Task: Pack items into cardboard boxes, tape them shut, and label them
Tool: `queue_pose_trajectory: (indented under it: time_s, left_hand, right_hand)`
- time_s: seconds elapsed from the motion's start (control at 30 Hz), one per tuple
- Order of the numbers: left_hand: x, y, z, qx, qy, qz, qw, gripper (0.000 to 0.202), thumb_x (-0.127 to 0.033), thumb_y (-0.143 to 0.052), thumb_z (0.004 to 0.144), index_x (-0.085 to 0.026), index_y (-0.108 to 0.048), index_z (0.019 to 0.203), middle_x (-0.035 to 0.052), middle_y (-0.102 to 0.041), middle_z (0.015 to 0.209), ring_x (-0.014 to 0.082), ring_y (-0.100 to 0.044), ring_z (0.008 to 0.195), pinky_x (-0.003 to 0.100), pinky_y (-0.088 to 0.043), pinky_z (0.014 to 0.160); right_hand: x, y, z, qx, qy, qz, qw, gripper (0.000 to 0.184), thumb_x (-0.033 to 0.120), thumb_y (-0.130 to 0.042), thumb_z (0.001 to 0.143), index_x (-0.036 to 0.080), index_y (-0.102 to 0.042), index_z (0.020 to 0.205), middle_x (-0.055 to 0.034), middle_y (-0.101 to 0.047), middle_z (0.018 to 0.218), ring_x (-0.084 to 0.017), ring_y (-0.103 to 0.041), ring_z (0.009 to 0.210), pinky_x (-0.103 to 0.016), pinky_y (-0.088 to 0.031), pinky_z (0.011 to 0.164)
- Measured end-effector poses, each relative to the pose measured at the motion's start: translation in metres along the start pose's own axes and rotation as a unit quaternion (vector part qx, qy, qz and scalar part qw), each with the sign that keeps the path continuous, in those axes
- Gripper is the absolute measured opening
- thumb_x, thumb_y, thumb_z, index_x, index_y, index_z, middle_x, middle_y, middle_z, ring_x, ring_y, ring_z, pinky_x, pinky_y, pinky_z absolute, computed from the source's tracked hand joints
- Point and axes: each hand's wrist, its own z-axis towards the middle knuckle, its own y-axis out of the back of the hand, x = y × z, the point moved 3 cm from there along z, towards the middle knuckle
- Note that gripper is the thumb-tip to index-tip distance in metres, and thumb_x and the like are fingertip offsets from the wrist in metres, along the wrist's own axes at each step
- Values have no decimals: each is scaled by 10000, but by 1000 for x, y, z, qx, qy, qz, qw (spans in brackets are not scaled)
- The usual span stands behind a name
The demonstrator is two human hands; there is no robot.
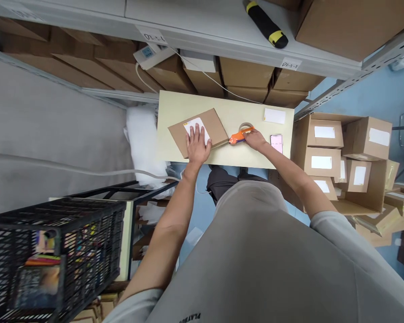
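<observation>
A brown cardboard box (214, 124) lies flat and slightly turned on the cream tabletop (185, 101). My left hand (197, 146) rests flat on its top with the fingers stretched out, partly covering a white label (190, 124). My right hand (255, 138) grips an orange tape dispenser (239, 136) with a roll of tape in it. The dispenser's front end is at the box's right corner; whether tape touches the box is too small to tell.
A phone (276, 142) and a white label sheet (274, 115) lie at the table's right. Labelled boxes (321, 162) fill a large carton on the right. A black crate (90, 251) stands lower left. Overhead, a shelf (195, 27) holds a black-yellow cutter (266, 24).
</observation>
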Motion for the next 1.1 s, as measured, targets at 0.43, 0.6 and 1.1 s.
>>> queue_pose_trajectory:
  time_s: [0.43, 0.6, 1.1]
  left_hand:
    - [-7, -12, 24, -19, 37, -20, 999, 980, -562, -676, 993, -114, -332, 1794, 187, -143, 1953, 397, 35, 1832, 613, 9, 1492]
    - [-16, -24, 30, -37, 59, -24, 997, 1202, -698, -778, 920, -62, -270, 1805, 246, -59, 1948, 446, 107, 1818, 660, 47, 1476]
    - [25, -21, 38, 15, -3, 95, 995, 1329, -568, -873, 804, -24, -211, 1821, 297, -66, 1931, 479, 47, 1814, 660, 18, 1469]
  right_hand:
    - [50, -10, 9, -18, 43, -20, 999, 497, 46, -415, 1090, -13, -629, 1535, -246, -855, 1300, -295, -835, 1216, -431, -452, 1272]
    - [49, -10, 7, -11, 44, -32, 998, 491, 88, -405, 1107, -15, -615, 1539, -245, -849, 1335, -293, -823, 1244, -411, -440, 1281]
    - [74, -20, -7, -7, 67, -14, 998, 545, 109, -399, 1112, -9, -541, 1625, -241, -842, 1361, -313, -809, 1290, -430, -469, 1288]
